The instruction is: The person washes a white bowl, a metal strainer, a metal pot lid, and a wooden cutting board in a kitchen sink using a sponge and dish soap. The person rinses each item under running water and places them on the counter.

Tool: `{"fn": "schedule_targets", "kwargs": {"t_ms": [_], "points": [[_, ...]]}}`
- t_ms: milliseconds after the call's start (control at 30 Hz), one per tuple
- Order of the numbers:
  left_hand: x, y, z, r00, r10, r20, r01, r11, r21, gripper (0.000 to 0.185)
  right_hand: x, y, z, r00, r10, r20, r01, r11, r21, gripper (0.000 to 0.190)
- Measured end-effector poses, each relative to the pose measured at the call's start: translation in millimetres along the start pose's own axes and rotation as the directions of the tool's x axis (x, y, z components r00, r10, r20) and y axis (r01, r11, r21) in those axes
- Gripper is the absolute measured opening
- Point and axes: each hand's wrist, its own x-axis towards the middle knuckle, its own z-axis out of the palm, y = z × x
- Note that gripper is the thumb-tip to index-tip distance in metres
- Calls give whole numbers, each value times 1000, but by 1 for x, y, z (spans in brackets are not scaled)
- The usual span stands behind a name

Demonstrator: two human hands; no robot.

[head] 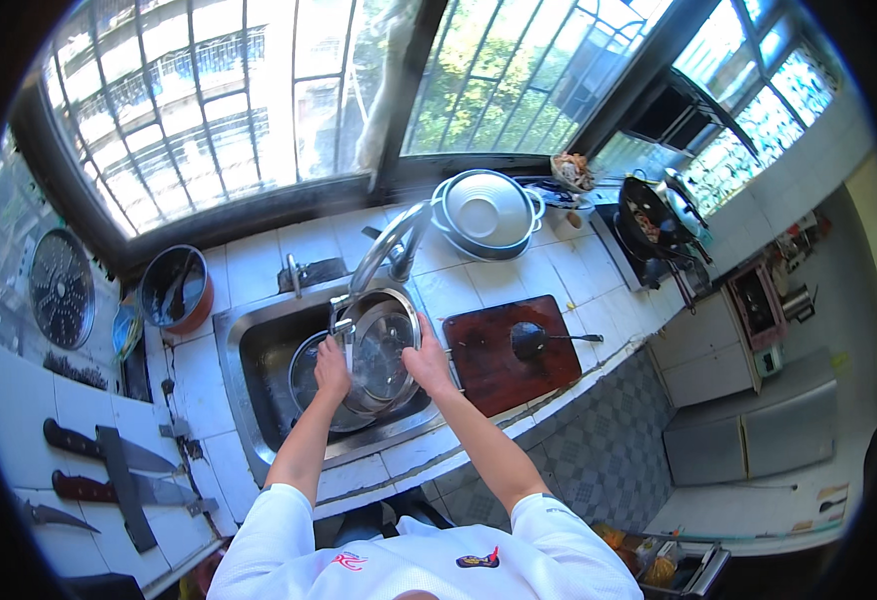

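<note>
Over the stainless steel sink (252, 390), beneath the curved metal faucet (390, 244), a round metal pan or bowl (384, 352) is tilted under the spout. My right hand (429, 358) grips its right rim. My left hand (332, 369) is at its left side, close to the faucet's spout end; whether the fingers close on the rim or the spout is hard to tell. Another round vessel (303, 371) lies below in the sink, partly hidden by the pan and my left hand.
Right of the sink lie a dark red cutting board (476, 375) and a black ladle (530, 340). Behind are stacked white colanders (483, 210). A wok (645, 214) sits on the stove. A red-brown pot (197, 311) stands left; knives (120, 489) hang on the left wall.
</note>
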Motion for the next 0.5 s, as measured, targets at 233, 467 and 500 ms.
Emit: {"fn": "schedule_targets", "kwargs": {"t_ms": [233,467,500], "points": [[-31,55,-66,813,250,525,-235,967,-96,32,32,-8,-29,827,426,367,-539,786,302,43],[-73,90,-103,959,276,69,-230,895,-383,27,42,-20,-33,696,467,546,-635,755,162,44],[-69,92,-102,974,224,22,-201,913,-355,25,41,-21,-34,712,449,541,-616,769,172,47]]}}
